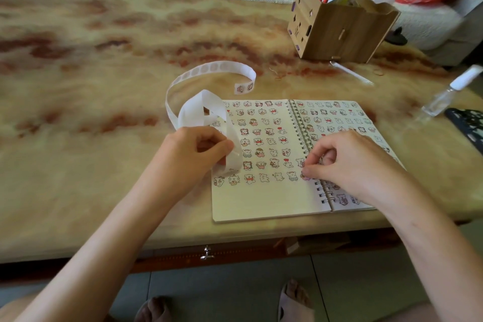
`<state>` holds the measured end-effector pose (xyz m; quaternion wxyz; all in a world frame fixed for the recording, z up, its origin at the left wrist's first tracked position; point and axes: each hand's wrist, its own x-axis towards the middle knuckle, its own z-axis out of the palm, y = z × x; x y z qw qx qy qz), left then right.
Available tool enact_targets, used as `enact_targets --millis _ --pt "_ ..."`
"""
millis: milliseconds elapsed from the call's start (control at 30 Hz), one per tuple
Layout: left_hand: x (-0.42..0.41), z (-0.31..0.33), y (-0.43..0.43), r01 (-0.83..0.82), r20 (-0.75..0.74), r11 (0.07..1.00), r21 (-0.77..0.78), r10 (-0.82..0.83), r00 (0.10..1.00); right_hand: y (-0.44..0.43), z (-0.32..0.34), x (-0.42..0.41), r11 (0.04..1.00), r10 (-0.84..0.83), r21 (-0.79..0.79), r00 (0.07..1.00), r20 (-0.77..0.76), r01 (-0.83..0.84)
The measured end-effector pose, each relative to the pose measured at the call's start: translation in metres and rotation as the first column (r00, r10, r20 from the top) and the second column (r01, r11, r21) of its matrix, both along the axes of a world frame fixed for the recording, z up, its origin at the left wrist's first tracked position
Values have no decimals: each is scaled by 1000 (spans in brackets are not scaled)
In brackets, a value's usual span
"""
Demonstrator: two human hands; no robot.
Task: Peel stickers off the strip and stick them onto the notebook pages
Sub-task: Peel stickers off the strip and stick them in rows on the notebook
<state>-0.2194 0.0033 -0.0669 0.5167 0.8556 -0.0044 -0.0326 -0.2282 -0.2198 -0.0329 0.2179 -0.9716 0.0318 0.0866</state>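
The right hand's (347, 162) curled fingers (313, 170) are pinching a small pinkish sticker (304, 177) down on the left page, just beside the spiral. The left hand's (198, 149) fingers (225, 144) are closing narrowly on the strip (198, 112), holding it over the page's left edge.

The strip is white backing paper, looping up and away from that hand, then arcing right across the table (91, 112), its free end carrying two pictured stickers. The notebook (261, 204) is lying open and flat near the table's front edge, rows of small cartoon stickers covering both pages, its spine running far to near. Both forearms are reaching forward, wrists slightly bent.
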Motion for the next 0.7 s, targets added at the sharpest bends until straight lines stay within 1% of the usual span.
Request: enact_targets --millis 167,300,433,700 --pt "1 -1 0 -4 6 1000 18 4 1000 -2 1 1 999 -10 -44 999 -37 8" --pt "1 -1 0 -5 5 1000 20 5 1000 -5 -2 2 998 47 -32 996 -70 -49" --pt "1 -1 0 -12 1 1000 10 12 1000 -8 -3 3 999 49 -1 994 -100 -49" --pt "0 -1 0 -16 -2 1000 0 16 1000 -6 -4 2 996 66 -48 990 -128 -72"
